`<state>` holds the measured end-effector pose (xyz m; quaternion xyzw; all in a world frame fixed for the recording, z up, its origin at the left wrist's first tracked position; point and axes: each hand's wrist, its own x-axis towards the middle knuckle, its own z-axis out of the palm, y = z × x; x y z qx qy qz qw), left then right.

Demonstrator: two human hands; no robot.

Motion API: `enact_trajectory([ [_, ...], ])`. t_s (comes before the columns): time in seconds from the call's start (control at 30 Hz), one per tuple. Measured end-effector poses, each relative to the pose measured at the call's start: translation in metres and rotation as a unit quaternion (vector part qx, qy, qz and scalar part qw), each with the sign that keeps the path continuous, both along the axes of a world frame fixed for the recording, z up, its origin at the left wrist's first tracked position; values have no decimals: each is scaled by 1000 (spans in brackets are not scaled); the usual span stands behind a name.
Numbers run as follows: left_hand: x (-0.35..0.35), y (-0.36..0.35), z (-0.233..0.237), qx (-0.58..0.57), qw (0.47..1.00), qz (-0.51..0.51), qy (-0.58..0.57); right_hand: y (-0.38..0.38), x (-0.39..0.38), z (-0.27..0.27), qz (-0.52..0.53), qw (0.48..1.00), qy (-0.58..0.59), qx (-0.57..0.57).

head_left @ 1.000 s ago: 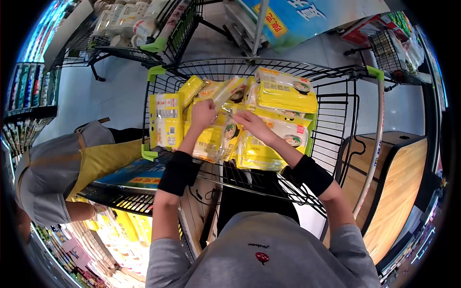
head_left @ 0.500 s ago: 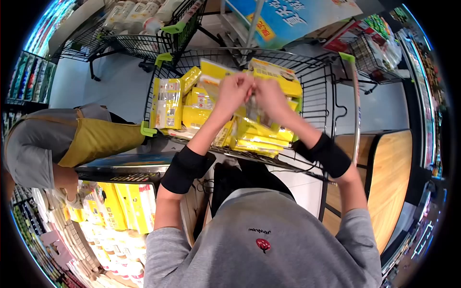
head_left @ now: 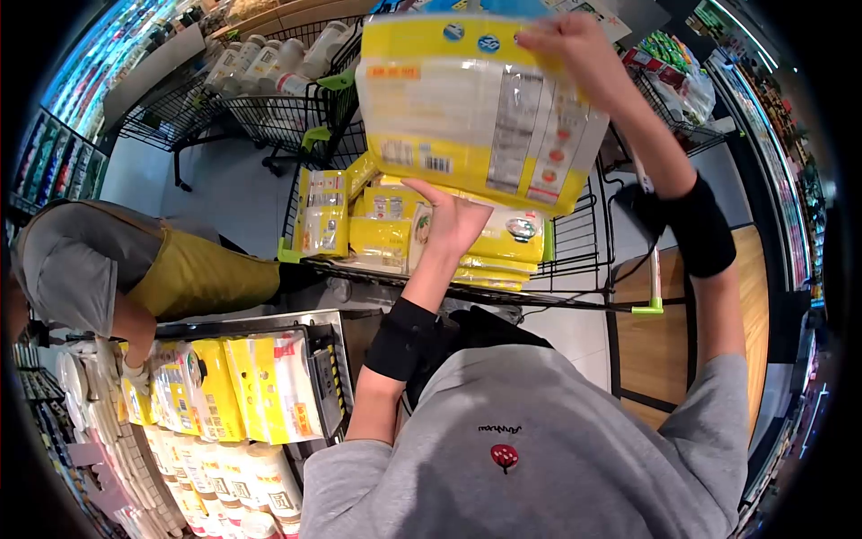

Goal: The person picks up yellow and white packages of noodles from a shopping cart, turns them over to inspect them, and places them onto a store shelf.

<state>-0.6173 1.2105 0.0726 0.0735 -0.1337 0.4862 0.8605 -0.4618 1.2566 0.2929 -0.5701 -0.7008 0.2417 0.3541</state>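
Up comes the yellow multi-pack [head_left: 476, 108], which half a second ago sat low over the cart between both hands and now hangs high, close to the camera. Its printed back, with barcode and label panels, faces the viewer. The right hand [head_left: 575, 45] is clamped on the top edge near the upper right corner, fingers curled over it. The left hand [head_left: 453, 220] has moved underneath and takes hold of the lower edge, thumb lying along the near side and fingertips tucked out of sight behind the wrapper. Both forearms wear black sleeves.

Below the lifted pack stands the black wire shopping cart [head_left: 575, 242] with green corner guards, loaded with more yellow packs [head_left: 382, 238]. Some stand on edge at the left side and others are stacked flat toward the right.

To the left, a co-worker in a grey shirt and yellow apron [head_left: 197, 274] bends low, one gloved hand [head_left: 135, 373] at a shelf of yellow-and-white packs [head_left: 256, 386]. Behind, a second wire cart [head_left: 224, 108] carries white bottles [head_left: 260, 63]. A wood-topped counter [head_left: 750, 296] sits off to the right, well apart from the hands.
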Motion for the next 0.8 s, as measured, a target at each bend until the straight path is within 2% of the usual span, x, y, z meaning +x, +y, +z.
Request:
enact_trajectory([
  [0.1, -9, -19, 44, 6, 991, 36, 126, 14, 11, 11, -102, 990, 84, -47],
  [0.13, -11, -24, 49, 3, 985, 51, 166, 13, 12, 11, -100, 990, 89, -38],
  [0.17, -15, -24, 51, -6, 987, 32, 155, 14, 13, 12, -96, 991, 94, -28],
  [0.3, -22, -33, 59, -5, 976, 83, 201, 14, 3, 17, -112, 991, 71, -12],
  [0.4, -26, -40, 59, -16, 963, 121, 240, 41, 26, -11, -62, 998, -11, 1],
  [0.6, -31, -41, 58, -16, 948, 162, 272, 43, 18, -20, -75, 996, -16, 44],
  [0.7, -34, -34, 58, -29, 955, 150, 252, 28, 0, -4, 44, 992, -56, 103],
  [0.77, -38, -35, 67, -48, 969, 127, 205, 7, -25, -5, 77, 941, -125, 304],
  [0.8, -39, -34, 66, -64, 969, 131, 201, -5, -37, -5, 135, 891, -167, 400],
])
